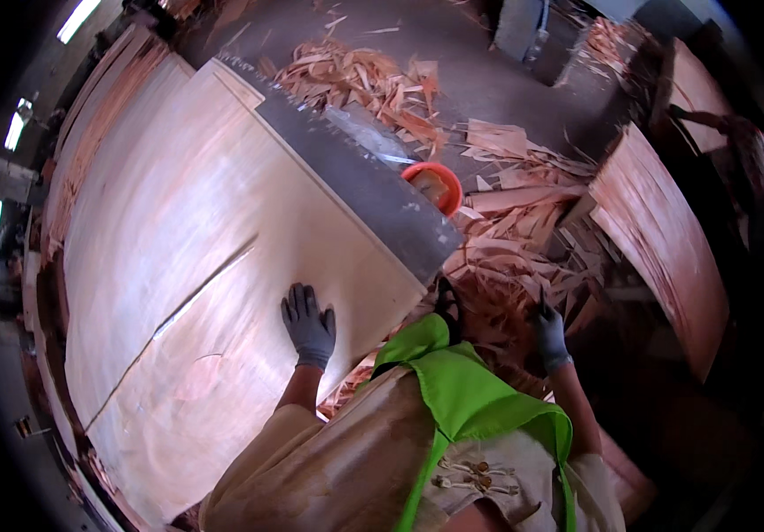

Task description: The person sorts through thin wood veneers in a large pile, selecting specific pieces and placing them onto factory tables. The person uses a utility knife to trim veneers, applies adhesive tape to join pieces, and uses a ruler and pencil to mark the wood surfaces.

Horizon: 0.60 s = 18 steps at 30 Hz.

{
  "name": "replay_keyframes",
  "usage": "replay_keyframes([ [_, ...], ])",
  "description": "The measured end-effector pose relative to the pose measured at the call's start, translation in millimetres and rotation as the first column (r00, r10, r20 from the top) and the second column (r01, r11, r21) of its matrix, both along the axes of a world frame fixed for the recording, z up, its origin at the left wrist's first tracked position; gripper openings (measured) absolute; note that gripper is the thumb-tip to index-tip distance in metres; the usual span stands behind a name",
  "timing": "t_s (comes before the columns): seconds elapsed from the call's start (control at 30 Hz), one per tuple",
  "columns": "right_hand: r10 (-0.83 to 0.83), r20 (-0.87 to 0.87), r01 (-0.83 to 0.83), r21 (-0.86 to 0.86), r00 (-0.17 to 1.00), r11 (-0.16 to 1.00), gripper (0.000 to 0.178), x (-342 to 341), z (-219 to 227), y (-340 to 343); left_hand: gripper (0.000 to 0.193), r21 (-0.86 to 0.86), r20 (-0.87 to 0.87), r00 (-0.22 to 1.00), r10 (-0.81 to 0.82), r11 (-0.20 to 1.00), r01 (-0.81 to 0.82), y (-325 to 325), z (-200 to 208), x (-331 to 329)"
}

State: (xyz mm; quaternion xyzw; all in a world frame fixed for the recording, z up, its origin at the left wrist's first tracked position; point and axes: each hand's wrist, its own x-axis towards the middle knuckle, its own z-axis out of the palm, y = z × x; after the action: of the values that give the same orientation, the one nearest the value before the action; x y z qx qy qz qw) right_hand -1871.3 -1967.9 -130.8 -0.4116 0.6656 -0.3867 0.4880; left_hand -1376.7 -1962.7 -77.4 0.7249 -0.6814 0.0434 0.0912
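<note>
My left hand [309, 328], in a grey glove with dark fingertips, lies flat with spread fingers on a large pale wood veneer sheet [249, 177]. A long dark split [200, 279] runs through the sheet to the left of this hand. My right hand [550, 339], gloved alike, hangs at my right side above wood scraps. Its fingers look curled, and a thin dark tip points up from them; whether that is a finger or a held tool is unclear.
A dark board edge [355, 191] borders the sheet, with an orange-red bucket [451, 191] beside it. Veneer scraps [506, 257] litter the floor. At right stands a curved veneer stack [661, 248]; beyond it another person's arm [705, 117] reaches toward a sheet.
</note>
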Motion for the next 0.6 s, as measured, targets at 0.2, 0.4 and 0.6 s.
replay_keyframes([
  [0.2, 0.436, -0.259, -0.495, -0.238, 0.862, 0.836, 0.023, 126, -11, -278, 0.058, 0.113, -0.087, 0.995, 0.050, 0.993, -0.040, -27, 16, -6],
  [0.4, 0.617, -0.380, -0.708, -0.177, 0.690, 0.683, 0.039, 247, -57, -410, 0.061, 0.200, -0.096, 0.989, 0.108, 0.976, -0.087, -32, 21, -3],
  [0.6, 0.714, -0.510, -0.798, 0.084, 0.480, 0.596, 0.030, 272, -100, -451, 0.062, 0.286, -0.096, 0.982, 0.164, 0.949, -0.131, -44, 23, -1],
])
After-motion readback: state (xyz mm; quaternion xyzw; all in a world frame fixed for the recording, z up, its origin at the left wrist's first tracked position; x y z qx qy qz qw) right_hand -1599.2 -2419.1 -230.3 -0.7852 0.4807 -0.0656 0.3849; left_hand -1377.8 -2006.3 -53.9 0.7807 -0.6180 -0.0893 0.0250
